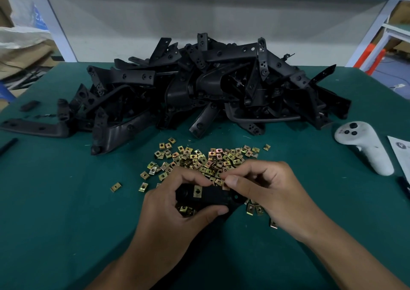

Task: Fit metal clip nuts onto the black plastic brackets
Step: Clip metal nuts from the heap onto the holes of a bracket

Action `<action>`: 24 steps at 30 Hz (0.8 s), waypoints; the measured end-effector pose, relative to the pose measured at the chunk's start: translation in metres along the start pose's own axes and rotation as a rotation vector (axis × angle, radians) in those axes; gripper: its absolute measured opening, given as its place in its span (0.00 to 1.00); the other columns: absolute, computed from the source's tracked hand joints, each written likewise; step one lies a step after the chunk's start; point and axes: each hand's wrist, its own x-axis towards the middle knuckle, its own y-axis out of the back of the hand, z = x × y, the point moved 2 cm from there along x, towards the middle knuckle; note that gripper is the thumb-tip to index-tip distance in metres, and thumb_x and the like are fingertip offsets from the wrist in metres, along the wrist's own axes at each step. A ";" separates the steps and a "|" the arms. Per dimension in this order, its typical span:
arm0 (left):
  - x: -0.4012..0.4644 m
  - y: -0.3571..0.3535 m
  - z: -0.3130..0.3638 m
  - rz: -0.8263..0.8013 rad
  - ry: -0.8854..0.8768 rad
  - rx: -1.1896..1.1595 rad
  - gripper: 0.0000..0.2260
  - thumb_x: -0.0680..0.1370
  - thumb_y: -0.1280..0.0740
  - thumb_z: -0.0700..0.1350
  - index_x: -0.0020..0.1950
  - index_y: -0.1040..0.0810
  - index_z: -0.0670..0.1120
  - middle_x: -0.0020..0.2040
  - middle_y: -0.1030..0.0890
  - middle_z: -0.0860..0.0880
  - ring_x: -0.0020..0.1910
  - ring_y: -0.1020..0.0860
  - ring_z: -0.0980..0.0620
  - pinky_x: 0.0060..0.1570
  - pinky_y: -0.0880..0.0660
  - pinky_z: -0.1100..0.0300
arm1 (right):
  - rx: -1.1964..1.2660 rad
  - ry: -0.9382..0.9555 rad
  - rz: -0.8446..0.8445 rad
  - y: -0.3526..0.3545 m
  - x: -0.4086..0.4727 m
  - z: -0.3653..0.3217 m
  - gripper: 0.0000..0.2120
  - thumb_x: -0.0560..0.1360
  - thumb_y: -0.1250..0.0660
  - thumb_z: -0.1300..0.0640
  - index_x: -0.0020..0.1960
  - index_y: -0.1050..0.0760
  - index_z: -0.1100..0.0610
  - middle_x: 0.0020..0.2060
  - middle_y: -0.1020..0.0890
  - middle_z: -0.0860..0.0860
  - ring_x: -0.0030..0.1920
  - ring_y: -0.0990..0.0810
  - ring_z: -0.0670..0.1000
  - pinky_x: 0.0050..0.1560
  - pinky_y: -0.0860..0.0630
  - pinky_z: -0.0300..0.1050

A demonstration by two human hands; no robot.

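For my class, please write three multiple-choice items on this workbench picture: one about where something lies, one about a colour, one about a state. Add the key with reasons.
1. Where does the white controller lie?
A. right of the clip nuts
B. on the bracket pile
C. in a hand

2. What colour is the table mat?
A. red
B. green
C. white

3. What is the left hand doing?
A. lying flat
B. pointing
C. gripping a black bracket

Key: 1 A, it rests on the mat at the right; 2 B, the mat is dark green; 3 C, fingers curl round the bracket, which carries one fitted nut.

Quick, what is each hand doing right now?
Left hand: holds a black bracket with one clip nut fitted.
Right hand: fingers pinched at the bracket's end; contents unclear.
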 end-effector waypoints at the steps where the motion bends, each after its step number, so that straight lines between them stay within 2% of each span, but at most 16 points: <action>1: 0.000 0.000 -0.001 0.004 0.011 -0.012 0.18 0.64 0.23 0.62 0.50 0.23 0.61 0.45 0.16 0.60 0.41 0.17 0.58 0.38 0.22 0.68 | -0.017 0.013 -0.002 0.000 -0.001 -0.001 0.09 0.74 0.28 0.42 0.46 0.14 0.46 0.46 0.13 0.50 0.47 0.17 0.57 0.46 0.22 0.50; 3: 0.000 0.001 -0.003 0.010 0.028 -0.031 0.19 0.64 0.23 0.62 0.50 0.23 0.60 0.45 0.16 0.59 0.41 0.17 0.57 0.39 0.21 0.66 | -0.048 0.029 -0.017 0.001 -0.001 -0.001 0.11 0.75 0.31 0.41 0.48 0.14 0.45 0.48 0.13 0.46 0.48 0.17 0.55 0.48 0.22 0.49; 6: 0.001 0.001 -0.005 0.011 0.056 -0.069 0.20 0.63 0.22 0.62 0.50 0.23 0.59 0.45 0.16 0.57 0.41 0.17 0.56 0.40 0.21 0.63 | -0.027 0.029 -0.054 0.002 0.000 0.000 0.11 0.77 0.32 0.46 0.51 0.14 0.51 0.48 0.13 0.42 0.47 0.17 0.42 0.45 0.25 0.32; 7: 0.001 0.001 -0.006 0.009 0.061 -0.080 0.20 0.63 0.22 0.61 0.50 0.23 0.59 0.45 0.16 0.56 0.41 0.18 0.56 0.40 0.21 0.64 | -0.019 0.033 -0.067 0.002 0.000 0.000 0.12 0.77 0.32 0.47 0.52 0.14 0.52 0.47 0.14 0.42 0.47 0.18 0.40 0.46 0.26 0.30; 9: 0.003 0.001 -0.006 0.001 0.070 -0.093 0.20 0.63 0.21 0.61 0.49 0.23 0.60 0.44 0.16 0.56 0.40 0.19 0.57 0.39 0.23 0.66 | -0.015 0.053 -0.081 0.000 -0.001 0.001 0.09 0.78 0.30 0.48 0.53 0.14 0.50 0.46 0.14 0.44 0.46 0.18 0.45 0.46 0.26 0.33; 12: 0.003 0.002 -0.008 -0.010 0.094 -0.119 0.21 0.62 0.21 0.62 0.49 0.23 0.59 0.43 0.16 0.54 0.38 0.19 0.58 0.37 0.22 0.65 | -0.016 0.093 -0.094 -0.003 -0.002 0.003 0.10 0.75 0.30 0.44 0.52 0.14 0.46 0.45 0.16 0.49 0.45 0.21 0.60 0.43 0.27 0.44; 15: 0.004 0.003 -0.009 -0.003 0.112 -0.142 0.22 0.61 0.21 0.65 0.49 0.22 0.59 0.41 0.17 0.55 0.36 0.21 0.59 0.36 0.24 0.68 | 0.015 0.094 -0.114 -0.005 -0.002 0.006 0.13 0.73 0.28 0.38 0.53 0.15 0.45 0.44 0.16 0.53 0.41 0.25 0.64 0.39 0.30 0.51; 17: 0.004 0.002 -0.010 0.002 0.129 -0.179 0.24 0.59 0.21 0.67 0.48 0.22 0.59 0.41 0.17 0.54 0.37 0.21 0.58 0.37 0.23 0.66 | 0.030 0.089 -0.135 -0.005 -0.002 0.008 0.15 0.72 0.26 0.38 0.54 0.16 0.44 0.44 0.16 0.52 0.42 0.23 0.64 0.40 0.28 0.55; 19: 0.004 0.002 -0.009 -0.001 0.131 -0.201 0.23 0.60 0.20 0.64 0.48 0.22 0.58 0.40 0.17 0.53 0.36 0.21 0.59 0.36 0.23 0.66 | 0.029 0.095 -0.166 -0.006 -0.002 0.008 0.15 0.72 0.24 0.41 0.57 0.18 0.43 0.46 0.14 0.51 0.46 0.19 0.62 0.47 0.22 0.59; 22: 0.007 0.002 -0.010 0.024 0.158 -0.231 0.19 0.63 0.18 0.56 0.47 0.23 0.59 0.39 0.18 0.56 0.35 0.21 0.62 0.34 0.24 0.69 | -0.014 0.066 -0.198 -0.006 -0.001 0.012 0.19 0.72 0.24 0.42 0.62 0.20 0.41 0.53 0.15 0.48 0.55 0.17 0.53 0.57 0.20 0.51; 24: 0.007 0.001 -0.011 0.009 0.189 -0.296 0.17 0.67 0.19 0.54 0.48 0.23 0.59 0.38 0.18 0.57 0.33 0.21 0.62 0.32 0.25 0.69 | -0.022 0.051 -0.151 -0.005 0.002 0.012 0.18 0.72 0.25 0.42 0.62 0.21 0.40 0.54 0.15 0.45 0.55 0.17 0.48 0.55 0.21 0.43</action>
